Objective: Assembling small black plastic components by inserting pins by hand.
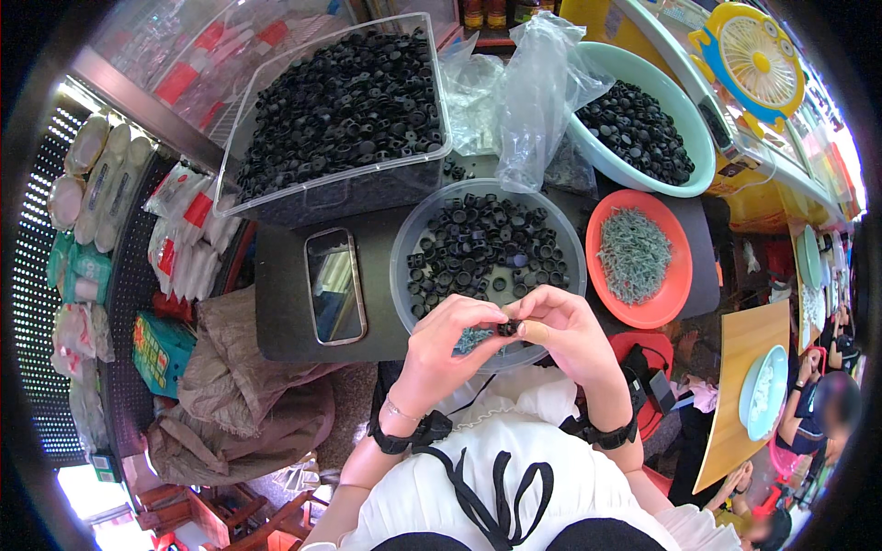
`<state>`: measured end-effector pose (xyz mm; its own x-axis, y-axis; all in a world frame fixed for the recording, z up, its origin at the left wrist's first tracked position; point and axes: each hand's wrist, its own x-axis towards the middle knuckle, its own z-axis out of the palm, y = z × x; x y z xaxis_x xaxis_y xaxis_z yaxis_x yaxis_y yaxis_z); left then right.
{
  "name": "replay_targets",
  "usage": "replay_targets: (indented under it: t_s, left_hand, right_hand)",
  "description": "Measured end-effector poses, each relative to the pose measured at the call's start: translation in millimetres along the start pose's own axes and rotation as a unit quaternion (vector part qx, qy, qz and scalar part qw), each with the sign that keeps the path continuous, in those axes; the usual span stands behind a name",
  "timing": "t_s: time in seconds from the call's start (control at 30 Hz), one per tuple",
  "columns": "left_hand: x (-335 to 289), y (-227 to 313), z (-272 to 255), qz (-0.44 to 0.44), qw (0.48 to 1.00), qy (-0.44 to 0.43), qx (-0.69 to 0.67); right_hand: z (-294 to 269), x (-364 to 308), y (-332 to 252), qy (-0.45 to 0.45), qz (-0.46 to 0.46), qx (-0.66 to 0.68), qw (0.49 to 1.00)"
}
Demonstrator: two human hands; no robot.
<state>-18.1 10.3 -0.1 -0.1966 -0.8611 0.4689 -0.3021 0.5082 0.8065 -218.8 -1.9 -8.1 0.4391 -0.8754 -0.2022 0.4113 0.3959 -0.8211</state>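
Over the near rim of a round translucent basin (397,266), my left hand (432,351) and my right hand (574,342) meet fingertip to fingertip. Between them they pinch a small black plastic part (509,327); its finer shape is too small to tell. Many round black plastic caps (473,243) lie in the basin. Close under my left fingers is a small heap of bluish-grey screws (473,340), partly hidden by that hand. An orange-red dish (678,275) to the right holds a pile of similar screws (636,253).
A large clear bin (340,204) of black parts stands back left, a pale green bowl (694,182) of black pieces back right. Plastic bags (537,110) lie between them. A phone (335,286) rests on the dark table (280,312). Other people sit at far right near a wooden table (735,404).
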Motion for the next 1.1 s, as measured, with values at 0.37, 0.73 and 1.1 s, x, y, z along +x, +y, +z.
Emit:
replay_targets:
  t_s: [0.37,0.73,1.1]
  left_hand:
    - [2,0,0,0.028,1.000,-0.003,0.006]
    - [1,-2,4,0.035,0.999,-0.009,0.003]
    - [5,5,0,-0.011,0.999,-0.047,-0.011]
  right_hand:
    - [-2,-2,-5,0.012,0.019,-0.003,1.000]
    - [-7,-2,-1,0.008,0.008,-0.009,1.000]
    - [-3,-6,-14,0.005,-0.003,-0.054,0.999]
